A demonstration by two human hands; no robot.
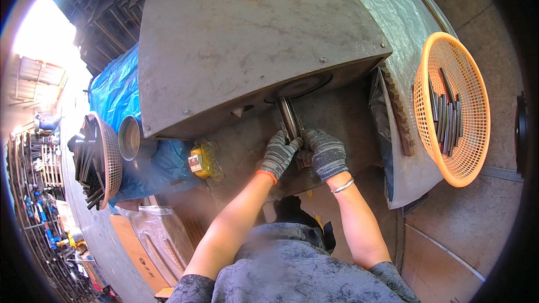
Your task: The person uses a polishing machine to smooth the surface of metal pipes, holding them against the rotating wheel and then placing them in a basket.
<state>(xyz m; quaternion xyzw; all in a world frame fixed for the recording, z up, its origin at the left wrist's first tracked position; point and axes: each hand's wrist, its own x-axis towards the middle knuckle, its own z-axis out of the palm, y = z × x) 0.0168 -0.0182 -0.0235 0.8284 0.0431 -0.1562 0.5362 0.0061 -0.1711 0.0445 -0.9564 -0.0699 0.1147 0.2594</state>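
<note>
**Crowded workshop, gloved hands at the machine: work looks mid-batch**

Metal stock lines a cluttered workshop, its storage racks far off between 8 and 9 o'clock, taking the hands as the dial's centre. Nearer, at 9 o'clock, a pale mesh basket holds a heap of dark rods; just beside it sits a metal cup, then a yellow wrapped pack. A grey machine housing fills 11 to 12 o'clock. From beneath its edge, a shiny metal cylinder juts toward the worker, its near end between the hands. The left hand, in a striped glove, curls its fingers at that end; the right hand bends inward close beside it. Neither is spread, but whether either pinches a piece cannot be told. Between 2 and 3 o'clock, an orange basket carries fewer short dark pieces. With both baskets stocked, the work appears under way and unfinished; which one holds completed pieces is unclear.
</note>
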